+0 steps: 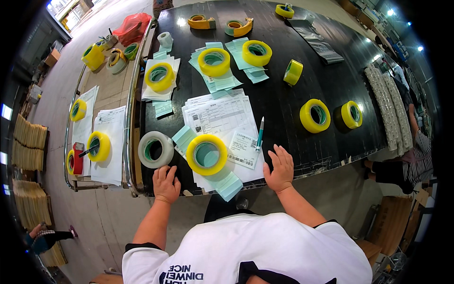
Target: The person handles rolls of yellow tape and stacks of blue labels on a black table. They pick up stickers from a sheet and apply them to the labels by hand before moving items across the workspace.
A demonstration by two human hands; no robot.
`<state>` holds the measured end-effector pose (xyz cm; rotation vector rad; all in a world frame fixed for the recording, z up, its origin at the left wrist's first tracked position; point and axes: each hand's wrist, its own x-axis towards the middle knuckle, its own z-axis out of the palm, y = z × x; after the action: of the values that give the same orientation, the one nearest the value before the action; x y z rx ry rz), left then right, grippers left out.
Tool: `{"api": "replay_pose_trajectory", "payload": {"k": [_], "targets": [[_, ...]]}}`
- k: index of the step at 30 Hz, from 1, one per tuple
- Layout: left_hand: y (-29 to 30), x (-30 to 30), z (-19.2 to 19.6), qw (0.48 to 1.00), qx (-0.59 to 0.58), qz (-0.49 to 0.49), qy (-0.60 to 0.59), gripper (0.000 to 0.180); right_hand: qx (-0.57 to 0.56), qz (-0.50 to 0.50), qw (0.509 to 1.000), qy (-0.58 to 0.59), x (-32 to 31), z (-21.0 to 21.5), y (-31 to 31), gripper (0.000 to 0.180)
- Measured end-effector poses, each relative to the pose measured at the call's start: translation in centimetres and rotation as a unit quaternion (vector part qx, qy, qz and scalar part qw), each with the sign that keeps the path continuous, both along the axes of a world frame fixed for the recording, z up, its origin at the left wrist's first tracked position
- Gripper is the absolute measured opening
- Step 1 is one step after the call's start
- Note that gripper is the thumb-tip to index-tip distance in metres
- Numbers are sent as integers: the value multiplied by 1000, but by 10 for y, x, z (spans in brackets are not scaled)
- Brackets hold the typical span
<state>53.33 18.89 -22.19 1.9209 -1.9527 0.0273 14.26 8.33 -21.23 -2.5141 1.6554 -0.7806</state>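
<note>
My left hand (166, 184) rests at the black table's near edge, fingers stretched forward, just below a clear roll of packing tape (156, 149). Over on the right, my right hand (280, 168) lies flat with fingers apart at the edge of a stack of printed sheets (220, 113). Neither hand holds anything. Between them a yellow tape roll (189, 156) lies on pale green slips (229, 186) and the papers. A white label with a barcode (242, 150) sits to its right, and a teal and white pen (260, 134) lies near my right fingertips.
More yellow tape rolls (314, 115) stand about the black table (279, 109), several on paper stacks. Tape dispensers (202, 22) lie at the far side. A metal-railed cart (128, 137) adjoins on the left. Bubble-wrap rolls (382, 106) and another person (409, 161) are at the right.
</note>
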Motion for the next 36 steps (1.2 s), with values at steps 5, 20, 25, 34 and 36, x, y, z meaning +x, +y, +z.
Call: {"api": "replay_pose_trajectory", "payload": {"k": [5,20,25,34,36], "targets": [[1,1,-5,1000,-11,9,-6,50,-3,5,1000,-6,1,-2,-1,40],[1,1,-7,1000,-13,6,18,55,0,2,1000,-1,0,0,-1,40],[1,2,-2,1000,11,4,-1,52,-7,7,1000,-12,1,1,-2,40],[0,-1,-8,1000,-19,1,1,46,-12,6,1000,-9,-4,0,-2,40],[2,-1,-6,1000,-16,3,0,44,-8,7,1000,-5,-2,-1,0,40]]}}
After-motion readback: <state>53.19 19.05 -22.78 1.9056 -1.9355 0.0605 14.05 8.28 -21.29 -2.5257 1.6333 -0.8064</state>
